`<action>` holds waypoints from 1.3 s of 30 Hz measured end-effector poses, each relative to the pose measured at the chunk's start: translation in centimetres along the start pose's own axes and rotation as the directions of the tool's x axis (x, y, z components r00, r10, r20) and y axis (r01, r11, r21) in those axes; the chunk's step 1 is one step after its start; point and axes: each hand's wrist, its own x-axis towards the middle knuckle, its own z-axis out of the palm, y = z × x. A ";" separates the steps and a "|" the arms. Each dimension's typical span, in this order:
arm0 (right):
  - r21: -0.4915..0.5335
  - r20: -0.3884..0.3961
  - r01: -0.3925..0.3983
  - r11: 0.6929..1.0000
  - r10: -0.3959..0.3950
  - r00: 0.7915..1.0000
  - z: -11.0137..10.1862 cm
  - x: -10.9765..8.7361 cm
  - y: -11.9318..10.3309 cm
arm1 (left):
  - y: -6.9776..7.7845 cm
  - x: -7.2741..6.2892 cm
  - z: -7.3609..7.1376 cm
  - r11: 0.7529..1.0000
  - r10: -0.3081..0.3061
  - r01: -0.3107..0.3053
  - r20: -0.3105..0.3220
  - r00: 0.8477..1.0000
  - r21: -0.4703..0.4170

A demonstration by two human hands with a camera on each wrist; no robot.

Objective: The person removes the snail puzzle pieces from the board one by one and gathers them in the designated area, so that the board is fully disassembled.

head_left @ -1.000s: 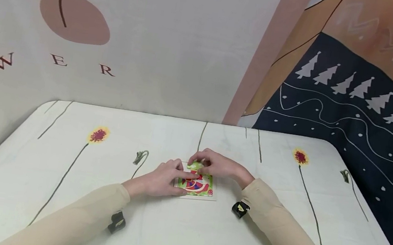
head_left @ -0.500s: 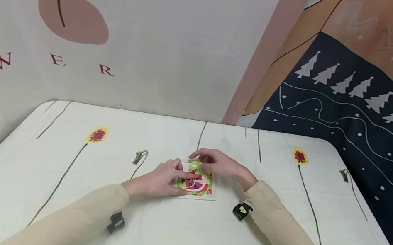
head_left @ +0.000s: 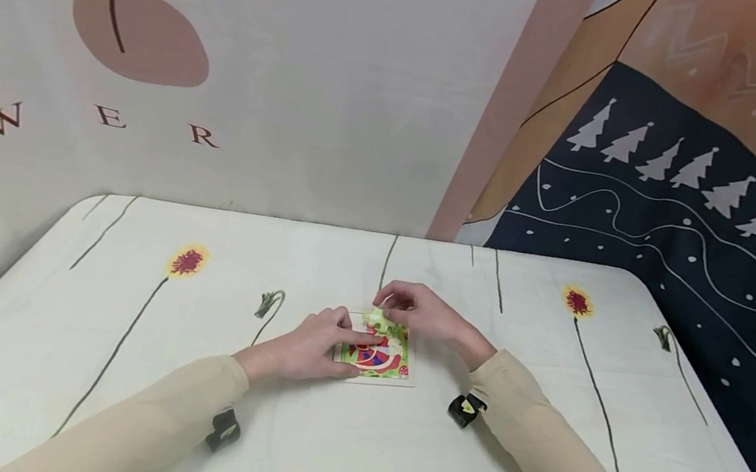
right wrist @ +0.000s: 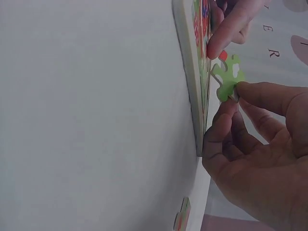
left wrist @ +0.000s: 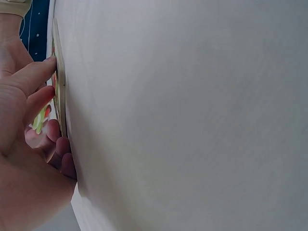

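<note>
A wooden jigsaw puzzle board with a red, blue and green picture lies at the middle of the table. My left hand rests on its left side, index finger extended across the picture and thumb near the front edge. In the left wrist view the other fingers of the left hand are bent by the board's edge. My right hand is over the board's back edge. Between thumb and fingers it pinches a green puzzle piece, tilted up off the board. The piece has white patches and a red spot.
The table wears a white cloth printed with flowers. A loose small piece lies on it beyond the board in the right wrist view. Fabric hangings stand behind the table's far edge.
My right hand shifts slightly right and up, and the green puzzle piece in it tilts and turns over the board's back part. The left hand stays in place.
</note>
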 end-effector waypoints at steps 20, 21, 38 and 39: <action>-0.016 -0.030 0.049 0.999 -0.049 0.998 -1.1 -1.1 0.6 | 0.0 0.0 0.0 1.000 -0.003 0.003 0.000 1.000 0.010; -0.016 -0.031 0.045 0.999 -0.046 0.998 -1.2 -1.2 0.6 | 0.0 -0.1 0.0 1.000 -0.002 0.002 -0.001 1.000 0.013; -0.041 -0.071 -0.012 0.999 0.010 0.997 -2.6 -3.3 1.8 | 0.0 0.1 0.1 1.000 -0.005 0.005 0.008 1.000 0.013; -0.041 -0.074 -0.012 0.999 0.009 0.997 -2.7 -3.4 1.9 | 0.0 0.1 0.1 1.000 -0.006 0.006 0.009 1.000 0.013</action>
